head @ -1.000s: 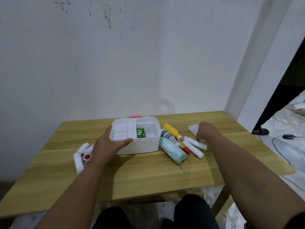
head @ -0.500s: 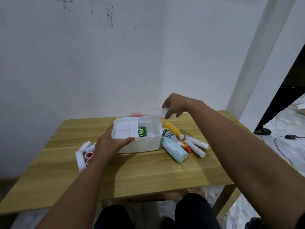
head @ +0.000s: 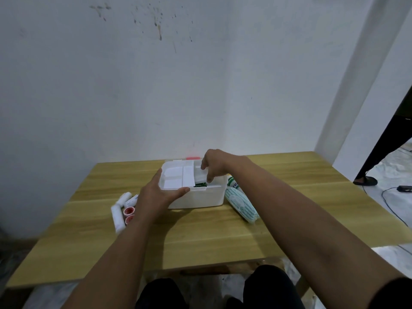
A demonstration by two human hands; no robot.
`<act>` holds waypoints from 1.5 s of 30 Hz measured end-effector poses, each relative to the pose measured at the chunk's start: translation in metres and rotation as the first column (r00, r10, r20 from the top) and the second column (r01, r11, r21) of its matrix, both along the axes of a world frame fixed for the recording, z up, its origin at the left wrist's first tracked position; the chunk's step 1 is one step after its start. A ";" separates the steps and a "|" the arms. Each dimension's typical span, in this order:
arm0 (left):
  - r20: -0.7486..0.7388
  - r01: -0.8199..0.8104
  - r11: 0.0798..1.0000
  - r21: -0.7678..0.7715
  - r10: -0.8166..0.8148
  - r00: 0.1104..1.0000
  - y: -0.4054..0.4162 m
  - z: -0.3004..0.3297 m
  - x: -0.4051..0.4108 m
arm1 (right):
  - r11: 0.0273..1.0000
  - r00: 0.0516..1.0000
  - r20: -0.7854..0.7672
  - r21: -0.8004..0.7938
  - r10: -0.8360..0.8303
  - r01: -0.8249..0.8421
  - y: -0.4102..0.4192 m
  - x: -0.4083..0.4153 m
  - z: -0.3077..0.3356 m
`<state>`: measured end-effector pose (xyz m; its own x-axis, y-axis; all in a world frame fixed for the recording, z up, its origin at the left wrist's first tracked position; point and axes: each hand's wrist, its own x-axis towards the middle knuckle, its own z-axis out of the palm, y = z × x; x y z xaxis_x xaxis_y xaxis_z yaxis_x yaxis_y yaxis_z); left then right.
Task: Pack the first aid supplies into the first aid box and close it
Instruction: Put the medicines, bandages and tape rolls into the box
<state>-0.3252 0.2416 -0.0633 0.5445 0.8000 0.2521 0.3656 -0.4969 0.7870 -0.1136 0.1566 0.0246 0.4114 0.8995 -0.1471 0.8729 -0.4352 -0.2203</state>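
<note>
The white first aid box stands open on the wooden table, with a white divided tray in its left half. My left hand grips the box's front left corner. Over the box's right half, my right hand holds a white packet that dips into the box above a green item. A green-striped roll and a white bottle with green print lie right of the box. White rolls and two red-capped items lie to its left.
A white wall runs close behind the table. A small red thing shows behind the box. At the far right a person's leg and sandal stand on the floor, with a black cable and adapter nearby. My knees are under the table's near edge.
My right hand picked the white packet up from the table right of the box, carried it up and left, and now lowers it into the box. My left hand stayed on the box.
</note>
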 end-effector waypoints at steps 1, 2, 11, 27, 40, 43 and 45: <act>-0.003 0.001 1.000 0.005 -0.001 1.000 0.000 0.000 0.000 | 1.000 1.000 -0.016 0.029 -0.003 0.004 0.001 -0.001 -0.006; -0.009 0.004 1.000 0.010 -0.004 1.000 0.000 0.000 0.000 | 0.998 0.999 -0.041 0.064 -0.011 0.014 0.001 -0.003 -0.010; 0.012 0.014 1.000 0.003 -0.014 1.000 0.003 -0.004 0.000 | 0.947 0.976 -0.165 0.264 -0.144 0.184 0.000 -0.018 -0.017; -0.008 0.006 1.000 -0.013 -0.006 1.000 0.005 -0.007 0.002 | 0.940 0.963 -0.198 0.252 -0.184 0.232 0.044 -0.054 -0.044; -0.050 0.032 0.997 -0.064 -0.035 0.998 0.008 -0.002 -0.001 | 0.802 0.935 -0.240 0.486 -0.260 0.348 -0.046 -0.015 0.006; -0.025 0.053 0.997 -0.063 -0.055 0.998 0.005 0.002 -0.002 | 0.828 0.917 -0.178 0.396 -0.356 0.398 -0.073 0.000 0.003; -0.015 0.070 0.996 -0.061 -0.071 0.997 0.002 0.004 -0.003 | 0.880 0.915 -0.082 0.253 -0.395 0.403 -0.088 0.004 -0.002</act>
<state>-0.3282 0.2437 -0.0595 0.6037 0.7731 0.1945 0.3455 -0.4736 0.8102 -0.1100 0.0682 0.0226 0.7426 0.6677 0.0522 0.6298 -0.6696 -0.3938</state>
